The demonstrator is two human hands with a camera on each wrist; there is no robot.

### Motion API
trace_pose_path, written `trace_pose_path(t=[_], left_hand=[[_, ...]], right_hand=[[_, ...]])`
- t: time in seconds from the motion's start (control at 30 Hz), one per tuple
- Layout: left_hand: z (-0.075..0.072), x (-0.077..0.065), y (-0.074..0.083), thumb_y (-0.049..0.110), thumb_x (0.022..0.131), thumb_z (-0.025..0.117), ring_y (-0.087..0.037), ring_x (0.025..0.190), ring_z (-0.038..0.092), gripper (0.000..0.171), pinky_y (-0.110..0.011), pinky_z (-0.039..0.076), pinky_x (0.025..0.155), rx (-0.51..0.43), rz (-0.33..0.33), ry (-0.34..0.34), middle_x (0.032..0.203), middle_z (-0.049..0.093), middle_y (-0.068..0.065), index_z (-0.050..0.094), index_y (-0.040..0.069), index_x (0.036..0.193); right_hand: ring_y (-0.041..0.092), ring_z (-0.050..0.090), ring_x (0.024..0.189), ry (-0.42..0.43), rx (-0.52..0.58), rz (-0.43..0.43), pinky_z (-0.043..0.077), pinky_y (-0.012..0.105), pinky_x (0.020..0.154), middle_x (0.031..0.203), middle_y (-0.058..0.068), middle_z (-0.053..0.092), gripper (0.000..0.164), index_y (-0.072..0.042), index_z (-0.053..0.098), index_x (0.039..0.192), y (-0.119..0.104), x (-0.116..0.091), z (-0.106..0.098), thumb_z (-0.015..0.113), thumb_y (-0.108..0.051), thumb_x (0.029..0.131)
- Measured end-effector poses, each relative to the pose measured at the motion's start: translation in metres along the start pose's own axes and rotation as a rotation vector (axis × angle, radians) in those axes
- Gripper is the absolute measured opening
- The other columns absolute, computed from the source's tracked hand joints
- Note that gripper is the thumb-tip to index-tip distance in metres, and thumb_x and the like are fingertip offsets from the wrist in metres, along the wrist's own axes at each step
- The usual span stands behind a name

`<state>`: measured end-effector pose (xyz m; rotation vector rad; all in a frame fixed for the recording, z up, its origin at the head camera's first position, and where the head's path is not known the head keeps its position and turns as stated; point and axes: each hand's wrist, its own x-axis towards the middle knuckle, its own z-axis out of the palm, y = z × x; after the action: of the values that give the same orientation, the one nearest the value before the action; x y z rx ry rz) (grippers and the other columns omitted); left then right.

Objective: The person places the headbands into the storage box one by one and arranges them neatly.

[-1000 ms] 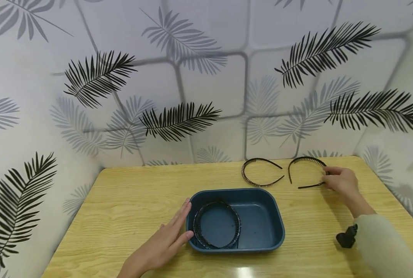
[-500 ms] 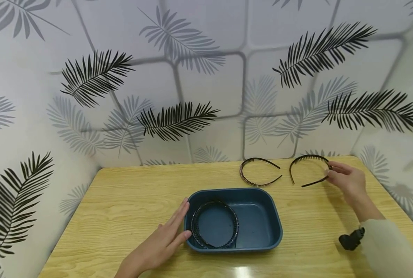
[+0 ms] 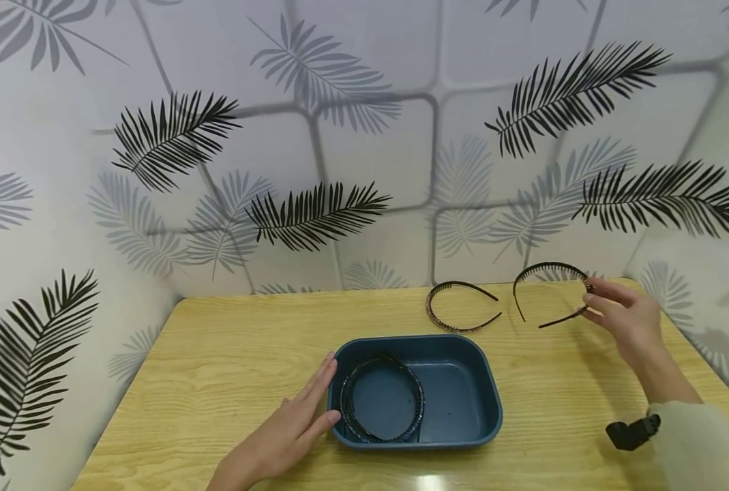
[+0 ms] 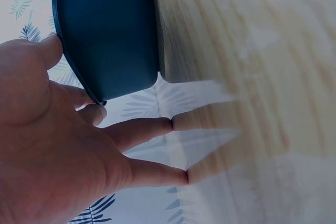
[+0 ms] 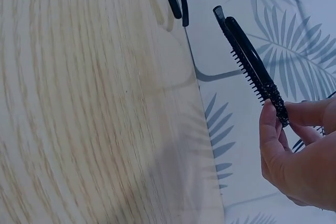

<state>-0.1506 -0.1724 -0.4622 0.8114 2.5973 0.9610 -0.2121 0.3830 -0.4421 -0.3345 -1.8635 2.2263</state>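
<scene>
Between thumb and fingers my right hand (image 3: 631, 320) pinches a black toothed headband (image 3: 551, 266) by its side. In the right wrist view this headband (image 5: 252, 66) hangs above the table, its decorated part at the fingertips. My left hand (image 3: 284, 429) rests against the left end of a dark blue bin (image 3: 462, 436). Seen from the left wrist, the thumb and some fingers of that hand (image 4: 68, 145) touch the bin's rim (image 4: 60, 30), while two straight fingers reach down to the tabletop. Dark, glittery headbands (image 3: 422, 402) lie in the left part of the bin; their exact number is unclear.
Another headband (image 3: 438, 317) with a beaded side lies behind the bin near the table's back edge. The wood-grain table (image 3: 229, 361) meets a leaf-patterned wall covering (image 3: 364, 150). A black device (image 3: 633, 432) is fixed at the right sleeve.
My right hand has lifted the headband off the table, moving slightly up and to the right. The left hand and the bin have stayed in place.
</scene>
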Motion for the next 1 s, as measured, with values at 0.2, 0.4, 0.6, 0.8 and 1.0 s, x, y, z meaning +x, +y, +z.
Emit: trace_pose_path(t=[0.2,0.4,0.6,0.8,1.0], left_hand=[[0.001,0.001,-0.001,0.050,0.110,0.040,-0.026,0.154,0.018,0.072,-0.086,0.020,0.099,0.001,0.001,0.001,0.172,-0.003,0.008,0.002,0.028,0.167],[0.001,-0.001,-0.001,0.050,0.110,0.040,-0.026,0.154,0.018,0.072,-0.086,0.020,0.099,-0.003,-0.024,-0.009,0.171,-0.005,0.010,0.001,0.030,0.167],[0.001,-0.002,-0.002,0.051,0.110,0.040,-0.027,0.154,0.018,0.072,-0.087,0.020,0.098,-0.008,-0.025,-0.008,0.171,-0.004,0.011,0.002,0.030,0.167],[0.001,0.000,-0.001,0.051,0.109,0.041,-0.026,0.154,0.017,0.073,-0.087,0.020,0.097,-0.011,-0.009,-0.004,0.172,-0.004,0.010,0.002,0.028,0.167],[0.001,0.000,-0.001,0.049,0.110,0.040,-0.027,0.154,0.019,0.072,-0.087,0.023,0.096,0.011,0.013,0.003,0.172,-0.003,0.007,0.002,0.025,0.167]], right_hand=[[0.004,0.070,0.085,-0.030,0.000,-0.034,0.059,0.024,0.072,0.109,-0.012,0.069,0.030,-0.015,0.076,0.120,-0.003,-0.005,0.005,0.071,0.001,0.095],[0.005,0.070,0.088,-0.061,0.026,-0.056,0.059,0.025,0.075,0.114,-0.010,0.066,0.031,-0.010,0.076,0.123,-0.007,-0.012,0.014,0.073,0.001,0.093],[0.003,0.068,0.094,-0.103,0.001,-0.064,0.058,0.025,0.078,0.123,-0.010,0.058,0.036,-0.006,0.071,0.131,-0.013,-0.020,0.026,0.070,0.003,0.095],[0.003,0.069,0.099,-0.140,-0.019,-0.056,0.058,0.025,0.080,0.134,-0.006,0.053,0.041,-0.005,0.067,0.137,-0.019,-0.028,0.038,0.072,-0.001,0.096],[0.004,0.068,0.101,-0.190,-0.053,-0.111,0.058,0.025,0.081,0.126,-0.006,0.059,0.046,0.001,0.061,0.141,-0.022,-0.034,0.051,0.072,-0.005,0.097]])
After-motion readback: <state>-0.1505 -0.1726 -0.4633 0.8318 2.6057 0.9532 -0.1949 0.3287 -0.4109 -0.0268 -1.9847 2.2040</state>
